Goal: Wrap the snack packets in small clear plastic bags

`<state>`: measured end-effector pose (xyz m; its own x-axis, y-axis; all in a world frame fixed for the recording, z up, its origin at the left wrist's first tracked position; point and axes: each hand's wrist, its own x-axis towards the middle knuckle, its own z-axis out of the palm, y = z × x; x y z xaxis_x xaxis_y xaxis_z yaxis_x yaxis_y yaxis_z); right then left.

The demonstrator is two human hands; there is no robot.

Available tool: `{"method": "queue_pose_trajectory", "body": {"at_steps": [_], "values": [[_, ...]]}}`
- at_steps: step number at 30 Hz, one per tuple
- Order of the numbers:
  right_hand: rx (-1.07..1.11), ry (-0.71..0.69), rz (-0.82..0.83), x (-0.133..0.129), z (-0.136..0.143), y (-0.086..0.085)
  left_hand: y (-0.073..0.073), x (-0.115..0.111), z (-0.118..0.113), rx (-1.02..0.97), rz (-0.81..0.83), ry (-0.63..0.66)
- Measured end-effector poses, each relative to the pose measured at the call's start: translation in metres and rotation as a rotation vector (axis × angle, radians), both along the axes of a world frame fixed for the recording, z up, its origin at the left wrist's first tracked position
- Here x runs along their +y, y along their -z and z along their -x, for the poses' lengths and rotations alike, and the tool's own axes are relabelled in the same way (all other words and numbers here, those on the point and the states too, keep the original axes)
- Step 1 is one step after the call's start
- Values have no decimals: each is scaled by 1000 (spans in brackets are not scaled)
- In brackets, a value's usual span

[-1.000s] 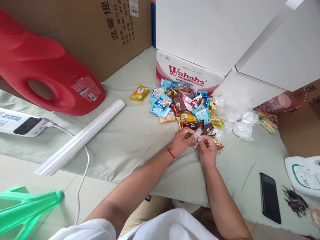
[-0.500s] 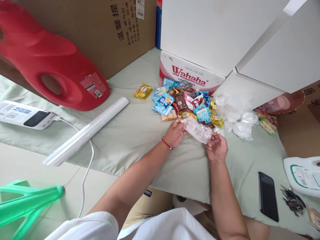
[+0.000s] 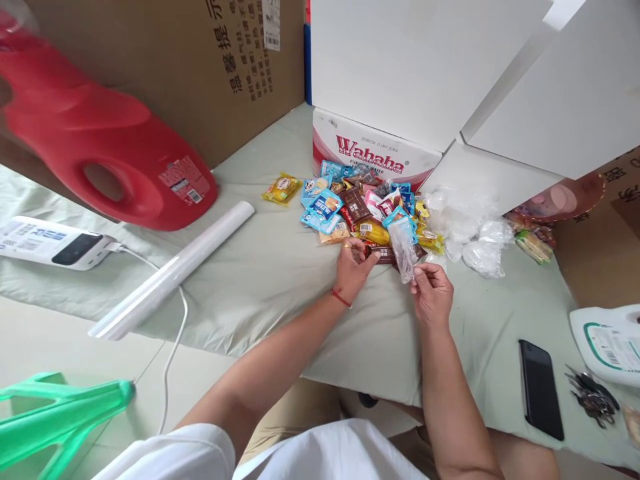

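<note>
My right hand [image 3: 432,290] pinches one end of a crumpled clear plastic bag [image 3: 403,252], which hangs narrow and bunched over the front of the snack pile. Thumb and fingers of my left hand [image 3: 353,265] close on the left end of a brown snack packet [image 3: 384,255] at the pile's near edge. Behind both hands lies a heap of small wrapped snacks, among them a blue packet [image 3: 326,204], a larger brown packet [image 3: 356,204] and a yellow packet [image 3: 373,232]. A heap of clear plastic bags [image 3: 463,220] rests right of the snacks.
A yellow snack packet [image 3: 281,189] lies apart on the left. Further left are a white tube [image 3: 175,270], a power bank [image 3: 60,243] with its cable, and a red jug [image 3: 125,153]. A Wahaba-like lettered carton [image 3: 370,143] stands behind. A phone [image 3: 541,389] and keys [image 3: 594,398] lie right.
My left hand has let go of the plastic bag and taken the brown packet. The bag, previously stretched between both hands, now hangs from my right hand alone. The view has shifted slightly.
</note>
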<state>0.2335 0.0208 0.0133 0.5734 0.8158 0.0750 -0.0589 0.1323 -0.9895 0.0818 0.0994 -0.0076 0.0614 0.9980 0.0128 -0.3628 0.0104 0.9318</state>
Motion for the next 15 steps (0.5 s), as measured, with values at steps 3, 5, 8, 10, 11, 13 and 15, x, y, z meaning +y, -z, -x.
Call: {"method": "queue_pose_trajectory", "body": {"at_steps": [3,5,8,10,11,13,15], "values": [[-177,-56,31,-3,9,6,-1,-10,-3,55,-38,262],[-201,-152,78,-4,15,10,2,-13,-6,45,-5,385],[-95,-207,88,-1,16,13,6,-10,-9,-30,47,390],[19,-179,65,2,13,12,7,-6,-8,-78,58,406],[74,-162,53,4,10,12,6,-5,-6,-92,61,418],[173,-121,35,7,3,9,4,-2,-3,-122,77,436],[245,-85,25,9,-4,8,0,0,1,-205,143,436]]}}
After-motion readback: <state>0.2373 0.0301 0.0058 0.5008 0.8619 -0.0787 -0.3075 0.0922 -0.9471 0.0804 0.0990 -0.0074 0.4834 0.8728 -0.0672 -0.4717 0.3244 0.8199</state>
